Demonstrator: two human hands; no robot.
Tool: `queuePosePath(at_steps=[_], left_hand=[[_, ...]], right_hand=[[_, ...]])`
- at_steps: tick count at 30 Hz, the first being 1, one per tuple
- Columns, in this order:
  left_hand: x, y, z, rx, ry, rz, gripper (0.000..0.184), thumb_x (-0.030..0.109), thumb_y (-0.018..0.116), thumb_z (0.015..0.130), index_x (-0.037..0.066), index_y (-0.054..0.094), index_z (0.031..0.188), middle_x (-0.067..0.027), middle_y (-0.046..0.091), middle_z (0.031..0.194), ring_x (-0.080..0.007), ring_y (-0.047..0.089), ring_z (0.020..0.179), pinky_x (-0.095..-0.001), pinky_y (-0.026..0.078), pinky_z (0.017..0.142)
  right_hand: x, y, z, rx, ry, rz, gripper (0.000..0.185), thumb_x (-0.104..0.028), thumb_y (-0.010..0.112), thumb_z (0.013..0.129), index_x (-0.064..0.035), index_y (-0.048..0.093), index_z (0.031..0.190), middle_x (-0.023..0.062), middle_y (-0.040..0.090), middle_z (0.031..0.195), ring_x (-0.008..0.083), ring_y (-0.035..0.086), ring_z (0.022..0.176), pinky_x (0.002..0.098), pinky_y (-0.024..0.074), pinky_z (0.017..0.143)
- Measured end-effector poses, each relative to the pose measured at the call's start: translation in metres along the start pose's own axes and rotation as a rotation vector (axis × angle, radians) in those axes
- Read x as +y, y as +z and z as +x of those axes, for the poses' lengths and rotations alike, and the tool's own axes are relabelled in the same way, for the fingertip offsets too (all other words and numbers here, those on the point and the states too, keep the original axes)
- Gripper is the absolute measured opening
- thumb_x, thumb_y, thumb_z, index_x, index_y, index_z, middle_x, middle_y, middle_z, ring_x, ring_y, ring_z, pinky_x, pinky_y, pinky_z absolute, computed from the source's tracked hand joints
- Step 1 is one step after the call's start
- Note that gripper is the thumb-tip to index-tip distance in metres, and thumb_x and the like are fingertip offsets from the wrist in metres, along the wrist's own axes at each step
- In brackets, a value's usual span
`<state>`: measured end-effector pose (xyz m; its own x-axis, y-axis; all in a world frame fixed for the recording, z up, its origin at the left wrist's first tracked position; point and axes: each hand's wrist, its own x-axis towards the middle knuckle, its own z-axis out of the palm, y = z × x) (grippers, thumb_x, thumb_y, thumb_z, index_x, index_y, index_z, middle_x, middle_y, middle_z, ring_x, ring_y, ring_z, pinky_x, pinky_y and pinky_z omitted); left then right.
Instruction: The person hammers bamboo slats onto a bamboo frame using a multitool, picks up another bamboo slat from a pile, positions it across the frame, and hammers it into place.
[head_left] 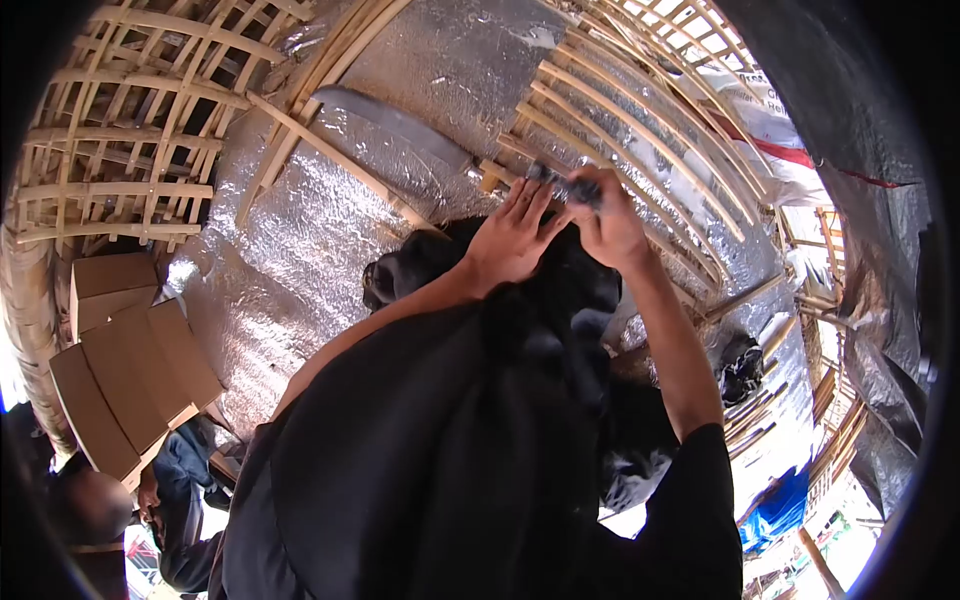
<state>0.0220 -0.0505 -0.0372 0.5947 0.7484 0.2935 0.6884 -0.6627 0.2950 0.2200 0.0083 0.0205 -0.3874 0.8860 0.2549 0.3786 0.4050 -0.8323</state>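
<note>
My right hand (612,222) is closed around a short dark object (582,190), whose kind I cannot make out. Beside it, my left hand (510,236) has its fingers close together, their tips against the other end of the same object. Its thumb points towards my right hand. Just past both hands begins a row of bamboo slats (600,115) on the silvery sheet. To the left of the slats lies a machete (395,128), its broad blade flat on the sheet and its wooden handle (492,176) near my left fingertips.
The crinkled silver sheet (280,290) covers the floor. Woven bamboo lattice (130,130) stands at upper left, with cardboard boxes (140,365) below it. Another person (95,510) sits at lower left. Long bamboo strips (340,165) lie across the sheet. A blue tarp (775,510) shows at lower right.
</note>
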Motion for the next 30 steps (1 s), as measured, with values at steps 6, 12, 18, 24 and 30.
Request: queuePosePath(at_steps=[6, 12, 18, 24, 30], left_hand=[[0.0, -0.005, 0.012, 0.058, -0.008, 0.026, 0.057, 0.022, 0.063, 0.084, 0.006, 0.06, 0.138, -0.0301, 0.05, 0.139, -0.0501, 0.05, 0.135, -0.0617, 0.037, 0.118], [-0.008, -0.002, 0.022, 0.079, 0.015, 0.003, 0.055, 0.022, 0.064, 0.082, 0.005, 0.062, 0.134, -0.031, 0.048, 0.14, -0.0516, 0.048, 0.135, -0.0632, 0.038, 0.117], [-0.007, 0.002, 0.01, 0.014, 0.007, -0.003, 0.059, 0.023, 0.064, 0.084, 0.009, 0.061, 0.141, -0.0304, 0.044, 0.148, -0.0501, 0.047, 0.137, -0.0619, 0.037, 0.119], [-0.008, -0.005, 0.009, 0.072, 0.017, -0.044, 0.067, 0.023, 0.067, 0.082, 0.011, 0.057, 0.148, -0.0275, 0.041, 0.157, -0.0483, 0.047, 0.139, -0.0621, 0.036, 0.119], [-0.022, 0.001, 0.005, 0.048, 0.062, -0.013, 0.055, 0.019, 0.061, 0.09, 0.006, 0.058, 0.143, -0.0222, 0.046, 0.156, -0.0388, 0.047, 0.142, -0.0567, 0.036, 0.122]], right_hand=[[-0.003, -0.004, 0.011, 0.009, 0.05, -0.166, 0.033, -0.026, 0.068, 0.1, -0.0008, 0.061, 0.12, 0.0242, 0.065, 0.108, 0.0454, 0.061, 0.105, 0.0499, 0.0488, 0.092], [-0.003, -0.018, 0.029, -0.227, -0.109, -0.31, 0.027, -0.014, 0.067, 0.099, -0.0038, 0.061, 0.124, 0.02, 0.064, 0.118, 0.0445, 0.061, 0.105, 0.0485, 0.0474, 0.096], [-0.007, -0.018, 0.024, -0.385, -0.012, -0.387, 0.033, -0.022, 0.066, 0.101, -0.0017, 0.06, 0.126, 0.0254, 0.068, 0.105, 0.0448, 0.064, 0.102, 0.0494, 0.0459, 0.097], [-0.031, -0.025, 0.021, -0.056, 0.084, -0.08, 0.032, -0.025, 0.066, 0.102, -0.0016, 0.061, 0.123, 0.0249, 0.069, 0.111, 0.0463, 0.066, 0.1, 0.0499, 0.0526, 0.085], [-0.017, -0.003, 0.0, -0.069, 0.223, -0.304, 0.046, -0.034, 0.079, 0.094, 0.0019, 0.06, 0.115, 0.02, 0.074, 0.092, 0.0357, 0.076, 0.082, 0.041, 0.0585, 0.067]])
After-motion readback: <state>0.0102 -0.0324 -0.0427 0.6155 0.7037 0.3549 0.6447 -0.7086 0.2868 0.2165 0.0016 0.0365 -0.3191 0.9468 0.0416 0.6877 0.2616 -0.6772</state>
